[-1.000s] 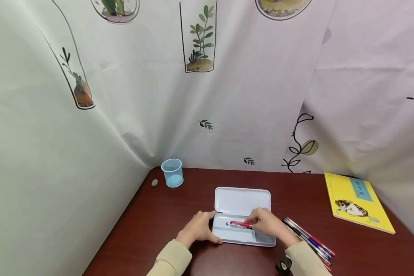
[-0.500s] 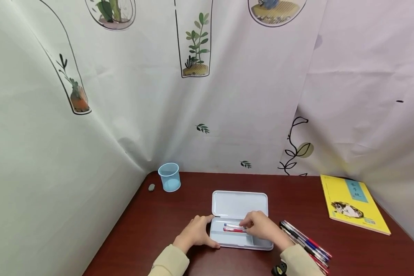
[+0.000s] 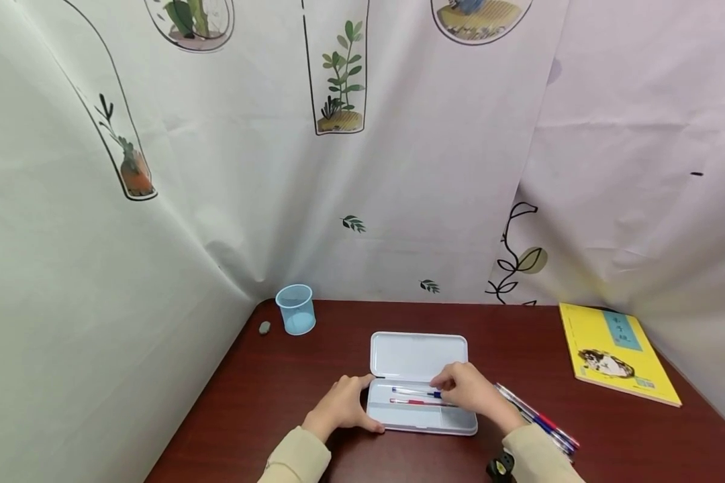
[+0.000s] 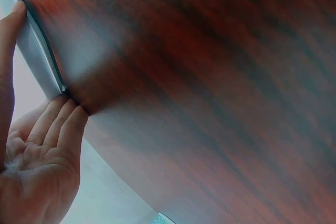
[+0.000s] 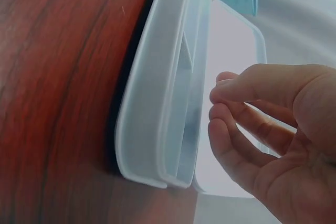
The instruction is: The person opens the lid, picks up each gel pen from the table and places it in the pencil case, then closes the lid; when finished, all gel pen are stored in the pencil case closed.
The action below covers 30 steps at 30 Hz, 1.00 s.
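Note:
A pale blue pencil case (image 3: 393, 421) lies with its lid (image 3: 419, 354) folded back on the dark red table. Inside the tray, a blue-capped clear pen (image 3: 407, 390) and a red pen (image 3: 409, 402) lie side by side. My left hand (image 3: 341, 404) holds the case's left end, thumb at the near edge and fingers at the far corner by the hinge. Over the tray's right end hovers my right hand (image 3: 468, 389), covering the pens' right ends in the head view. In the right wrist view its fingers (image 5: 231, 135) are loosely curled, with nothing between them and the thumb.
Several pens (image 3: 544, 422) lie in a bundle to the right, partly under the right forearm. A blue cup (image 3: 296, 312) and a small grey stone-like piece (image 3: 264, 327) stand at the back left. A yellow book (image 3: 616, 362) lies at the back right.
The red pen, earlier pinched in my right hand, now lies in the tray beside the blue-capped one. My right hand has let go and drawn slightly up and right. The left hand keeps its hold.

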Each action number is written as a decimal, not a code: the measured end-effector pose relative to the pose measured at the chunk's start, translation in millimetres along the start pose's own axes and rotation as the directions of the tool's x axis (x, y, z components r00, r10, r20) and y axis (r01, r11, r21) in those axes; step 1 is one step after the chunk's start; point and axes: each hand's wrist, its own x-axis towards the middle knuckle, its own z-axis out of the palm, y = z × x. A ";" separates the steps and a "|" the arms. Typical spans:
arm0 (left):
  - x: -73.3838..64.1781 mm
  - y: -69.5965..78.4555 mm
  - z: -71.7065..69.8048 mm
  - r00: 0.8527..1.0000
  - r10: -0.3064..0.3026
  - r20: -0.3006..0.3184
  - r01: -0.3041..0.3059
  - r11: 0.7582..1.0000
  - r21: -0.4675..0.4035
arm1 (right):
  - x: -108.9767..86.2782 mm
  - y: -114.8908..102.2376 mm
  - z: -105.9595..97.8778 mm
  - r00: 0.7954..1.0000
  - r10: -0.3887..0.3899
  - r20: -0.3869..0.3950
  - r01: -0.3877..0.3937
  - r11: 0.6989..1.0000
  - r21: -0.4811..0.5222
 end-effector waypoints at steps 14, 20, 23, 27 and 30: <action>-1.6 -1.4 -2.2 1.000 -0.010 0.006 0.010 1.000 -0.013 | -7.0 9.5 -12.2 0.999 0.033 -0.028 -0.033 0.999 -0.003; -1.0 -2.4 -2.5 1.000 0.000 0.004 0.000 1.000 -0.018 | -12.5 14.8 -19.2 0.998 0.058 -0.036 -0.058 0.998 0.009; -0.9 -2.5 -2.1 1.000 -0.004 0.006 0.004 1.000 -0.021 | -16.6 18.6 -22.8 0.996 0.080 -0.045 -0.080 0.997 0.010; -1.1 -2.3 -1.1 1.000 -0.003 0.007 0.003 1.000 -0.019 | -23.5 24.2 -28.1 0.993 0.104 -0.048 -0.103 0.995 0.017; -0.5 -2.1 -0.1 1.000 0.004 0.005 -0.004 1.000 -0.019 | -29.2 29.5 -33.3 0.992 0.119 -0.045 -0.119 0.993 0.016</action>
